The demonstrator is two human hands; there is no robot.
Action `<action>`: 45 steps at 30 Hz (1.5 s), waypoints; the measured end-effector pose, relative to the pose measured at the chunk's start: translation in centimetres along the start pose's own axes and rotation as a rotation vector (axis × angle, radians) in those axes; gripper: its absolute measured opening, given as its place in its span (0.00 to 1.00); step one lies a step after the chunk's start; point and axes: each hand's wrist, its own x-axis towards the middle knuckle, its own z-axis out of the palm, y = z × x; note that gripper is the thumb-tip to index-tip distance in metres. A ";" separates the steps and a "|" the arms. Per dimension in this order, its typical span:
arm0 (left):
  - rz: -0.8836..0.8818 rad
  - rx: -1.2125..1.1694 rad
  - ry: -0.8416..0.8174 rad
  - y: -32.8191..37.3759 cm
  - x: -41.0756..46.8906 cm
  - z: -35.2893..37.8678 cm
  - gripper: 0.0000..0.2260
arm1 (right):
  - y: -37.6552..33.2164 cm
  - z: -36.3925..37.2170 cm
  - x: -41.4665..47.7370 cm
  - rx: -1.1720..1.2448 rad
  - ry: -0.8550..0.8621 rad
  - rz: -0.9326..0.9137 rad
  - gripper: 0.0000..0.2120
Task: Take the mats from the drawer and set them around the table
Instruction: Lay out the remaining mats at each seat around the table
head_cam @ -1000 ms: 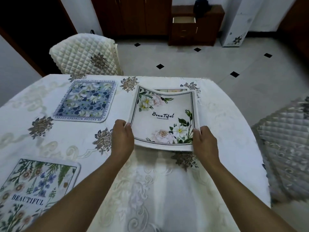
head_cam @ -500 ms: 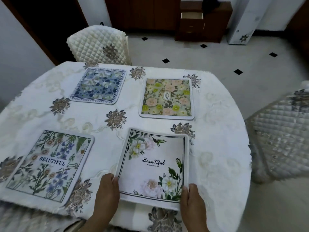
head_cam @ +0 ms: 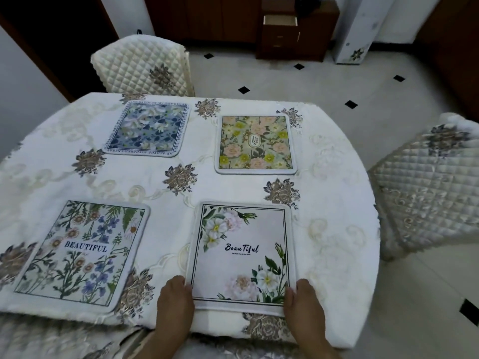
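Head view looks down on a round table (head_cam: pixel 337 203) under a white embroidered tablecloth (head_cam: pixel 160 187), and four floral mats lie on it. Taking the white "BeauTiful" mat (head_cam: pixel 242 255) as the landmark: it lies flat at the near edge of the table, directly in front of the person, its long side running away from them. The left hand (head_cam: pixel 175 301) grips its near left corner and the right hand (head_cam: pixel 304 304) its near right corner; each thumb lies on top of the mat's border, the other fingers seem tucked at or under the edge, though I cannot see them clearly. To the left of this mat, well apart, lies the wildflower "BEAUTIFUL" mat (head_cam: pixel 80 252), also flat and slightly angled. Straight beyond the landmark mat, across a brown embroidered flower, sits the green and pink "GARDEN" mat (head_cam: pixel 255 145). Beyond and to the left lies the blue floral mat (head_cam: pixel 149 130) with lettering round its border. None of the mats touch one another. A quilted cream chair (head_cam: pixel 142 66) stands at the far side of the table behind the blue mat, and another quilted chair (head_cam: pixel 425 187) stands to the right. Far beyond, against the wall, a dark wooden cabinet has its top drawer (head_cam: pixel 280 20) pulled open.
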 end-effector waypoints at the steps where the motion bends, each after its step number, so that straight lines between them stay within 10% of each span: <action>1: 0.013 0.051 0.011 -0.2 -0.1 0.1 0.06 | -0.1 0.4 -0.2 -0.027 0.070 -0.043 0.10; 6: 0.187 0.068 0.015 2.5 0.4 1.4 0.23 | -4.3 2.7 -0.1 -0.208 0.086 -0.330 0.29; 13: 0.482 0.098 -0.116 5.3 1.2 4.8 0.23 | -7.5 6.8 0.9 -0.263 -0.130 -0.620 0.29; 24: 0.556 0.135 -0.161 -1.8 3.4 2.6 0.26 | 1.4 2.7 2.6 -0.236 -0.165 -0.503 0.31; 34: 0.503 0.068 -0.110 12.4 15.2 4.7 0.25 | -13.1 4.7 15.5 -0.220 -0.249 -0.622 0.33; 45: 0.549 0.155 -0.097 7.8 18.6 3.7 0.26 | -6.9 2.8 19.2 -0.279 -0.087 -0.613 0.30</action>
